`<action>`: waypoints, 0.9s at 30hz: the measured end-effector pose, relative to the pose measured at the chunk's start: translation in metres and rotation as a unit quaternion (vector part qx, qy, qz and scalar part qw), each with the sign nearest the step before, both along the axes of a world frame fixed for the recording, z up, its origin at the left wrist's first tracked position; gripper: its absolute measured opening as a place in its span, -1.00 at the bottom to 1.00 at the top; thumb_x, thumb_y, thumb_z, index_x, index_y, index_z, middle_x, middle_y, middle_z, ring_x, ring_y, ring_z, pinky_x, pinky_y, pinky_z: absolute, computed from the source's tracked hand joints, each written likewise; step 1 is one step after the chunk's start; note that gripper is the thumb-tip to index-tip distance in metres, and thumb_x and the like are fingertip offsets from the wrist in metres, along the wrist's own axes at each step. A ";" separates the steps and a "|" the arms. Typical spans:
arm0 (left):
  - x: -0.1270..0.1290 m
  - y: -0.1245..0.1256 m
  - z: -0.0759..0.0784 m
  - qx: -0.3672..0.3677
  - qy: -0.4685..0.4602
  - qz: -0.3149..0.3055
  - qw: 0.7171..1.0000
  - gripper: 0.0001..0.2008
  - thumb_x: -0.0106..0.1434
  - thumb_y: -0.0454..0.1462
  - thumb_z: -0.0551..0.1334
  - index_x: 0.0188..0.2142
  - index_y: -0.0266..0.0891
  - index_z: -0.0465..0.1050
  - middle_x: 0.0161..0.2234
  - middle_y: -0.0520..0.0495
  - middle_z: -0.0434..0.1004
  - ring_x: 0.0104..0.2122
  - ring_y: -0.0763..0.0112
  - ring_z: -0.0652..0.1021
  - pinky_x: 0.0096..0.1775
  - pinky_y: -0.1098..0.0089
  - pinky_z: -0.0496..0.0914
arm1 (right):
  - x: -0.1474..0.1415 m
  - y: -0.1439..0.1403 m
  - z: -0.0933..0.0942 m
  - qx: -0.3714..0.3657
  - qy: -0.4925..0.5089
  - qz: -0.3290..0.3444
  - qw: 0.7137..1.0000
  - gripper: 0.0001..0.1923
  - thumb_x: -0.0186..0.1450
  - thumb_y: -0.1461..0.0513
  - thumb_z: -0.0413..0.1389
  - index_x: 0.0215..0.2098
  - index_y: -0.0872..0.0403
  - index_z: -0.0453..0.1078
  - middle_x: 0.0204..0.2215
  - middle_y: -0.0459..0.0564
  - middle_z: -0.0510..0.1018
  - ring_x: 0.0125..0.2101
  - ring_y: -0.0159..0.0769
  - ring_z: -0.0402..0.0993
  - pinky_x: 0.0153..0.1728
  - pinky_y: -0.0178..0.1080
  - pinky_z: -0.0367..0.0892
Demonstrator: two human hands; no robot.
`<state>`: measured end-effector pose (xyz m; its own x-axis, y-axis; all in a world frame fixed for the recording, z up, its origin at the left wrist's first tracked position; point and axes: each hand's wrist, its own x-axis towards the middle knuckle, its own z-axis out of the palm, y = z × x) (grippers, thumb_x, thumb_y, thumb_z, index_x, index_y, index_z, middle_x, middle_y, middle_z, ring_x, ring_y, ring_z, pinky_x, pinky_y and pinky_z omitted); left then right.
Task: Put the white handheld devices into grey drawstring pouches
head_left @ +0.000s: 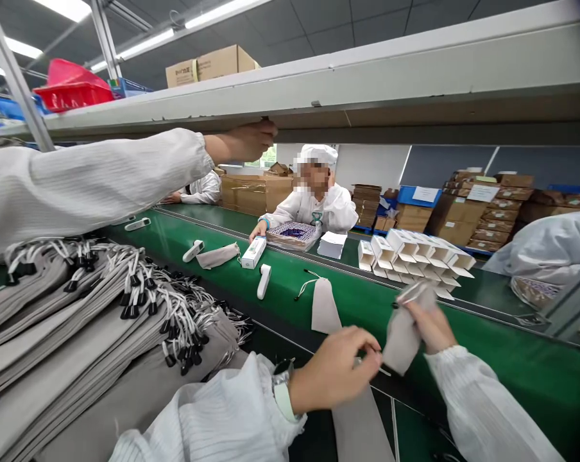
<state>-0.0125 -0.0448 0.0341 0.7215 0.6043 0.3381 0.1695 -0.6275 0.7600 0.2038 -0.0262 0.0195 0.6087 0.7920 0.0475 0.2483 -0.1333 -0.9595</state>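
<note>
- Cloth pouch (400, 343) is in my right hand (429, 321), raised over the green belt (290, 282); those fingers are closed on its upper part. Blur hides its mouth and cord.
- My left hand (338, 369) is at the near edge of the green belt, thumb and forefinger drawn close. Cannot tell whether they pinch anything; a bit of white shows just past the tips.
- Grip, as I judge it: hold a small fold of cloth rather than a fistful, so the mouth can open. Thin fabric probably creases if squeezed.
- Cord: find it by feel before pulling, and draw it evenly. A sideways tug could bunch the cloth.
- Watch (283, 371) on my left wrist: turn it away, since a loose loop might snag there.
- Another pouch (324, 307) lies flat on the green belt, cord toward the far side; a white device (264, 282) lies farther left on it. Worth clearing both with my elbows.
- Pouch stack (92, 359), near side of the green belt, at left: its cord ends overlap, so lift one singly.
- Co-worker's sleeve (102, 179) crosses above the green belt's left end; best to work clear of it.
</note>
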 end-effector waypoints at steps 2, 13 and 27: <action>0.001 -0.004 -0.021 0.069 0.111 -0.047 0.990 -0.60 0.23 -0.16 -0.04 0.04 -0.22 0.11 0.00 -0.17 0.19 0.01 0.19 0.20 -0.01 0.22 0.12 | 0.036 0.001 -0.004 -0.085 -0.108 -0.189 0.972 -0.26 -0.10 -0.08 0.08 -0.06 0.19 0.14 -0.20 0.26 0.35 -0.19 0.09 0.29 -0.29 -0.05 0.25; 0.004 0.015 -0.042 0.192 0.253 -0.051 0.947 -0.66 0.21 -0.33 0.00 0.00 -0.18 0.18 -0.02 -0.14 0.19 -0.03 0.22 0.25 -0.04 0.25 0.19 | 0.034 0.008 -0.054 -0.128 -0.465 -0.101 0.870 -0.44 0.06 0.19 0.03 0.04 0.08 0.10 -0.03 0.20 0.20 -0.08 0.04 0.17 -0.16 0.04 0.10; 0.005 0.024 -0.060 0.196 0.298 0.063 0.932 -0.90 0.14 -0.35 0.10 -0.30 -0.28 0.28 -0.31 -0.09 0.30 -0.29 0.28 0.37 -0.34 0.37 0.30 | -0.040 -0.003 -0.043 -0.177 -0.268 0.501 0.803 -0.55 -0.24 0.20 0.28 -0.35 0.10 0.33 -0.57 -0.21 0.27 -0.60 -0.52 0.16 -0.62 -0.44 0.07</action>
